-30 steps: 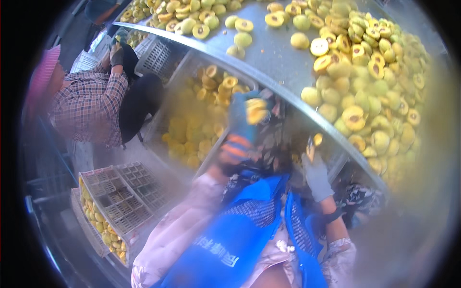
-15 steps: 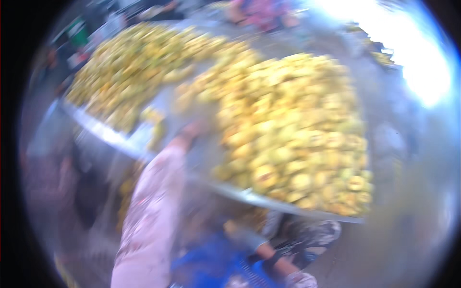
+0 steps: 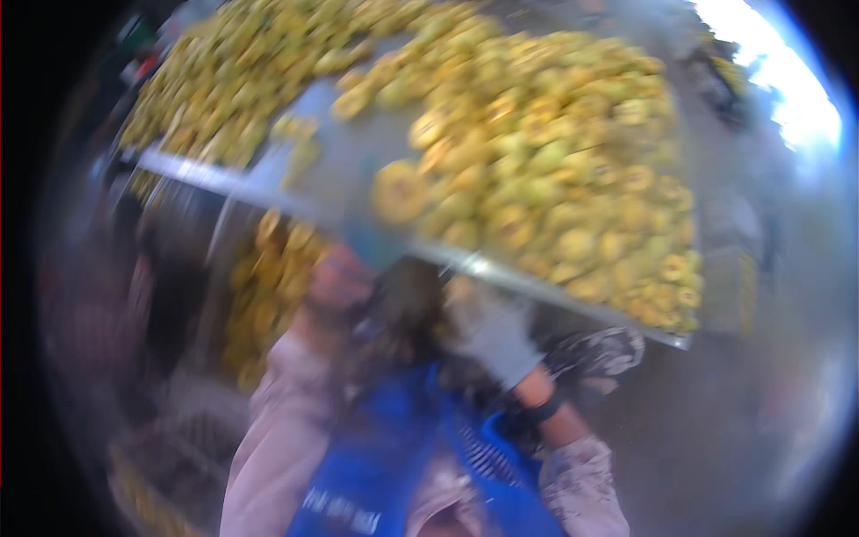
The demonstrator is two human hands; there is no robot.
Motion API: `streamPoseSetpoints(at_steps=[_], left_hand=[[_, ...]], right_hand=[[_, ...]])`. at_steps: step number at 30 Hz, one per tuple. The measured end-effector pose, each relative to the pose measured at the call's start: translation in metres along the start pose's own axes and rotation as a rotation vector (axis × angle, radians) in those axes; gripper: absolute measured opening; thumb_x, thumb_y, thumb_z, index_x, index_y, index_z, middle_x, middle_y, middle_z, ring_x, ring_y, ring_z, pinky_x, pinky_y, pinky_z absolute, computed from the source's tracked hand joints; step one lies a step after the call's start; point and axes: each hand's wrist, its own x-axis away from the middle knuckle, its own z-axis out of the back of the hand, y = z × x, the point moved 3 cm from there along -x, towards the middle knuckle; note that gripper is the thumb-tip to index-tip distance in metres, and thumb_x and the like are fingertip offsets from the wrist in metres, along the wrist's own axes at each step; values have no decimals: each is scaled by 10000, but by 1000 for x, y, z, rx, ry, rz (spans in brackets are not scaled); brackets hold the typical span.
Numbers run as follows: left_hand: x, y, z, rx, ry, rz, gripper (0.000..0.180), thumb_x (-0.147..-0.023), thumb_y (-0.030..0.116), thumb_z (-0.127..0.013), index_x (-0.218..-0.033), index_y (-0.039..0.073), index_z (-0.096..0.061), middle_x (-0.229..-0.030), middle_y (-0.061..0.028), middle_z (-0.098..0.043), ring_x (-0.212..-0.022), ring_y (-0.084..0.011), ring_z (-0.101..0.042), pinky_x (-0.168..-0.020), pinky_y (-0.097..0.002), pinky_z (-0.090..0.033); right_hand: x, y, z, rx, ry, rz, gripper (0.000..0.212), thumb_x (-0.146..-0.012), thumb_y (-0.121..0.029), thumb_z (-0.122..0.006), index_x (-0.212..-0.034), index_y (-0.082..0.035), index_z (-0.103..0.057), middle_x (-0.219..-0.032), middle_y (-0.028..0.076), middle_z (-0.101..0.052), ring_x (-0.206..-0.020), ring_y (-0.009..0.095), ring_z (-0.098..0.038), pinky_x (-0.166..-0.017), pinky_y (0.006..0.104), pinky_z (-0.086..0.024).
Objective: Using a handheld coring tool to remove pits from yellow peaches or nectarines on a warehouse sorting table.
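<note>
Yellow halved fruits with hollow brownish centres (image 3: 573, 179) lie heaped on a metal table (image 3: 344, 170). One fruit half (image 3: 400, 192) rests apart, at the left edge of the right heap. My left hand (image 3: 340, 279) is in front of the table's near edge, strongly smeared, with a blurred teal patch beside it; its fingers cannot be made out. My right hand (image 3: 497, 336), in a whitish glove, is below the table edge at the right. A yellowish patch shows at its fingertips, but blur hides whether it is fruit or stained glove.
A second fruit heap (image 3: 259, 72) covers the table's far left. More yellow fruit (image 3: 268, 300) sits lower, below the table edge at left. I wear a blue apron (image 3: 380, 456). A patterned dark-and-white cloth (image 3: 595, 358) shows by my right hand. Bright light comes in at upper right.
My left hand has drawn back from over the table to its near edge. My right hand has risen toward it. The view has tilted down, so the table sits higher.
</note>
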Motion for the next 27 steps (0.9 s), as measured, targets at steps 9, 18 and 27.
streamPoseSetpoints(at_steps=[9,18,27], left_hand=[[52,16,-32,557,161,51,675,-913,574,-400,-1161,-39,-532,-1000,-121,-630,-859,-218,-621,-757,-340,-514],[52,-6,-42,814,209,243,669,-896,602,-412,-1066,-25,-573,-920,-126,-637,-808,-203,-624,-725,-320,-518],[40,-36,-75,796,36,606,609,-931,562,-375,-1038,2,-592,-917,-72,-619,-857,-136,-574,-796,-257,-470]], right_hand=[[-49,-27,37,-447,-165,-520,296,-904,-293,-534,-961,-4,-499,-742,232,-548,-692,415,-543,-591,463,-429],[-46,-24,19,-47,-267,-243,363,-874,-198,-543,-1215,-98,-467,-961,170,-501,-675,325,-596,-566,416,-479],[-23,-12,14,-76,-311,-256,443,-873,-214,-533,-1287,-95,-429,-945,177,-508,-696,347,-601,-596,433,-489]])
